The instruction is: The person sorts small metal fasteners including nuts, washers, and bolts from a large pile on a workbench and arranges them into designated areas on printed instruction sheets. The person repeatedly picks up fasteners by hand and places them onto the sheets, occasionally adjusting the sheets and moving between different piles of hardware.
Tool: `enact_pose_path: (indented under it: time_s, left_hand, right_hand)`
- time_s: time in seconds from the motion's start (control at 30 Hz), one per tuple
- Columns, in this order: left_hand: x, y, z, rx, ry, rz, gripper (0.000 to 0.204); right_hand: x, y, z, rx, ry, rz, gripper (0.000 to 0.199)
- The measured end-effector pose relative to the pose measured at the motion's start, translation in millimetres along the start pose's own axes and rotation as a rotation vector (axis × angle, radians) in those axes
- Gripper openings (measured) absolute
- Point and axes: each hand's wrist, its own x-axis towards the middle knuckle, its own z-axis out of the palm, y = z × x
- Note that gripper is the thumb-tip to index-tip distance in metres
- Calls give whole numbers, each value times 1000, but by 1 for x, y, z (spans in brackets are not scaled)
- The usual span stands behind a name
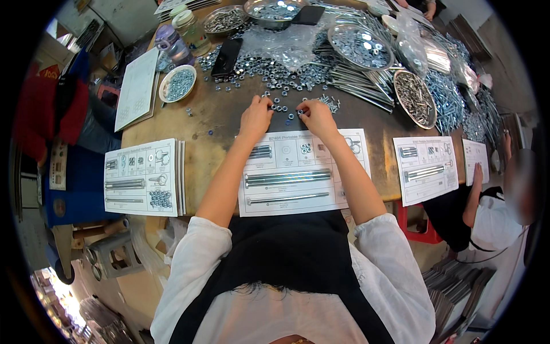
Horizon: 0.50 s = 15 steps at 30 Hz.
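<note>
My left hand (256, 117) reaches over the table just past a printed sheet, its fingers closed at the tips on a small hex nut. Across from it, my right hand (318, 118) pinches another hex nut (300, 113) between thumb and fingers. A few loose nuts (281, 108) lie between the two hands. Beneath my forearms is the printed sheet (286, 199) with pictures of hardware. Long silver bolts (287, 178) rest on it in a row, with one thinner rod (287, 199) below them. Several shorter bolts (260, 152) lie near its upper left, partly beside my left forearm.
Further stacked sheets lie left (141, 198) and right (427, 192). Beyond my hands spread heaped nuts (252, 69), a black phone (227, 57), long bolts (361, 80) and a bowl of washers (360, 49). A white bowl (166, 92) stands left. Another person (498, 215) sits at the right.
</note>
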Motion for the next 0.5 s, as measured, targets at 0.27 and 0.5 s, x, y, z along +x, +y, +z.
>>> enact_pose_path:
  time_s: [0.27, 0.5]
  left_hand:
    - [-20, 1, -13, -28, -76, 70, 41]
    - [12, 9, -10, -89, -111, 274, 22]
  right_hand:
    - [3, -13, 0, -33, -132, -32, 21]
    - [6, 0, 8, -34, -27, -151, 19]
